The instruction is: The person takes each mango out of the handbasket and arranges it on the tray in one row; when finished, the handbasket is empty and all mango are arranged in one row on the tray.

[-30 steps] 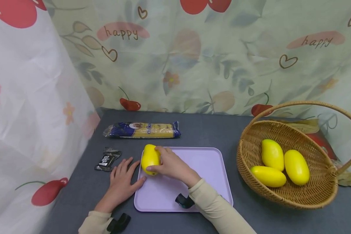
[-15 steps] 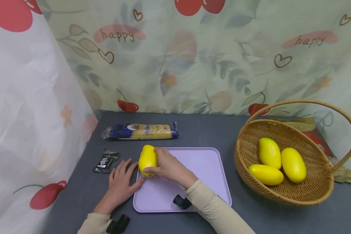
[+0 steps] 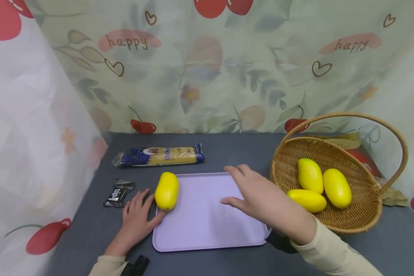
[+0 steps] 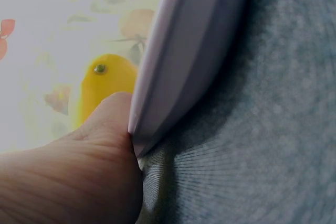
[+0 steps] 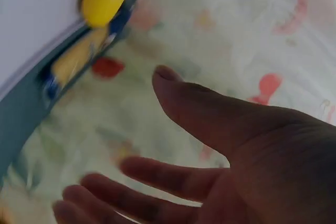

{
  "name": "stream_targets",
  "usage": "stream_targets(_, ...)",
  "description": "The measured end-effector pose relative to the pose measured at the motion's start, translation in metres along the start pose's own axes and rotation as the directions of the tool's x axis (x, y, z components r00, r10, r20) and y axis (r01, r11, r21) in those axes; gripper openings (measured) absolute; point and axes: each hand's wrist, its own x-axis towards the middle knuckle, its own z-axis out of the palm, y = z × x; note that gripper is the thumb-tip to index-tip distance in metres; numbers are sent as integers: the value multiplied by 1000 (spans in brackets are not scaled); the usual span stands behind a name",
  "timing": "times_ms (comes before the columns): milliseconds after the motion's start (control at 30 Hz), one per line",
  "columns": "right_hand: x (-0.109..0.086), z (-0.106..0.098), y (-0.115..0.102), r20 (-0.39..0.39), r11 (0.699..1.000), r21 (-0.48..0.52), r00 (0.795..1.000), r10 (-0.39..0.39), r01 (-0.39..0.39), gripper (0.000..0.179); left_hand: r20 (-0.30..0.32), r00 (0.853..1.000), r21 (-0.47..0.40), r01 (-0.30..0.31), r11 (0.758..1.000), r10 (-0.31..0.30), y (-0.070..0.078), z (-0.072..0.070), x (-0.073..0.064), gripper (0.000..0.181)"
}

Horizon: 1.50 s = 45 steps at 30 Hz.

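Observation:
A yellow mango (image 3: 167, 191) lies on the left end of the lilac tray (image 3: 207, 214); the left wrist view shows its stem end (image 4: 100, 68). My left hand (image 3: 138, 216) rests at the tray's left edge, fingers spread on the table and thumb on the rim, just beside the mango. Over the tray's right side hovers my right hand (image 3: 262, 195), thumb and fingers apart, with nothing in it. To its right, a wicker basket (image 3: 362, 218) holds three more mangoes (image 3: 337, 188), partly behind the right hand's forearm side.
Behind the tray lies a blue and yellow pack of spaghetti (image 3: 160, 155). A small black wrapped snack (image 3: 119, 193) is left of the left hand. Behind the basket, a brown and red package (image 3: 363, 157) is partly hidden. Patterned cloth (image 3: 207, 76) hangs at the back.
My right hand has let go of the mango on the tray and moved right, toward the basket. The left hand stays at the tray's edge. The head view has shifted slightly.

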Motion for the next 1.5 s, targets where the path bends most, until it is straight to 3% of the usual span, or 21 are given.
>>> stream_targets(133,-19,-34,52,43,999,-42,999,32,-30,49,15,1000,-6,8,1000,-8,0,-1,-2,78)
stream_targets(267,-19,-51,115,191,991,-60,973,128,-119,53,28,1000,-18,15,1000,-14,0,-1,-5,79)
stream_targets(433,-9,-45,180,339,972,-81,911,236,-222,73,24,1000,-6,17,1000,-17,-1,-2,-4,79)
stream_targets(600,-4,-24,218,383,952,-96,872,306,-292,86,23,1000,-3,20,1000,-20,-1,-3,-4,78)
stream_targets(800,-5,-10,229,398,940,-48,856,329,-339,88,31,999,-8,25,1000,-24,3,-5,-6,78)
stream_targets(1000,-5,-3,225,396,925,-106,838,375,-364,99,20,1000,-9,19,1000,-19,4,-6,-6,77)
stream_targets(1500,-8,10,226,371,928,-117,851,371,-354,106,22,1000,-16,18,1000,-18,0,-4,-4,77)
